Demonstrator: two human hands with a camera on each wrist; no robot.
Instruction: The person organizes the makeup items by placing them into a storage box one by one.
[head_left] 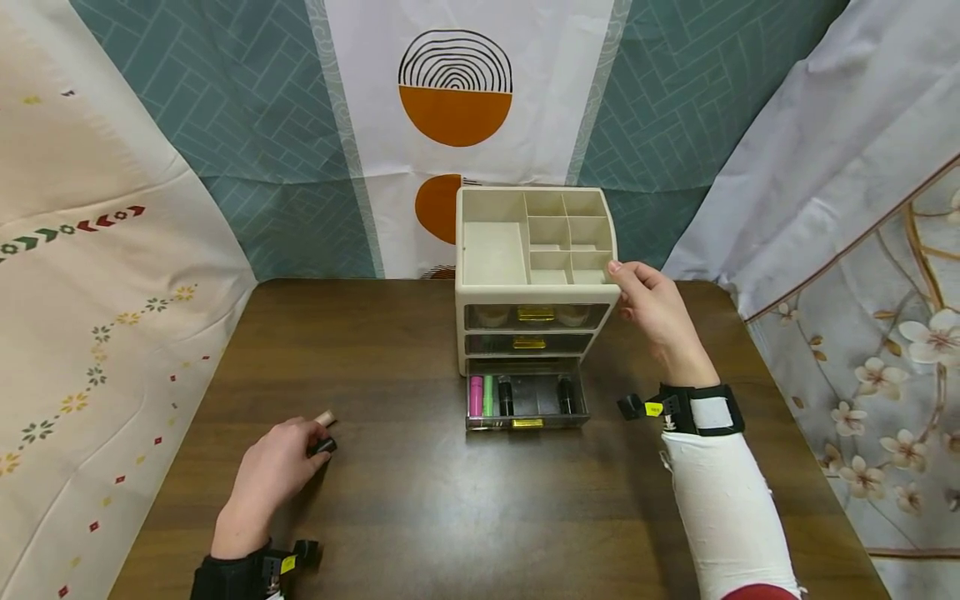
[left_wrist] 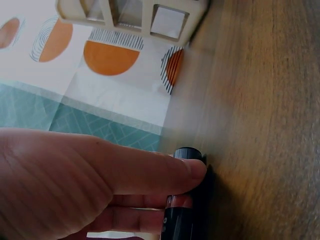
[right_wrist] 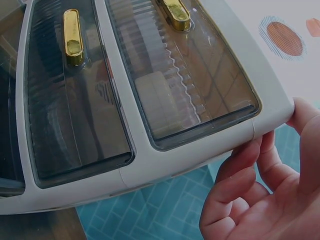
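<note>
My left hand (head_left: 276, 467) is low over the left of the table, pinching a small black cosmetic tube (left_wrist: 178, 222) with a reddish band. A short beige stick-like piece (head_left: 326, 418) shows just beyond those fingers; whether they touch it, I cannot tell. My right hand (head_left: 658, 317) grips the upper right front corner of a cream drawer organizer (head_left: 536, 294), thumb at the top edge and curled fingers against the side. The organizer's bottom drawer (head_left: 534, 393) is pulled out. It holds a pink tube (head_left: 476, 397), a green tube (head_left: 488, 395) and two black tubes (head_left: 506, 396).
Two upper drawers with gold handles (head_left: 536, 313) are closed, pale items showing through the top one. Divided compartments (head_left: 549, 233) form the organizer's top. Patterned curtains (head_left: 262, 150) hang behind and beside the brown wooden table (head_left: 405, 517).
</note>
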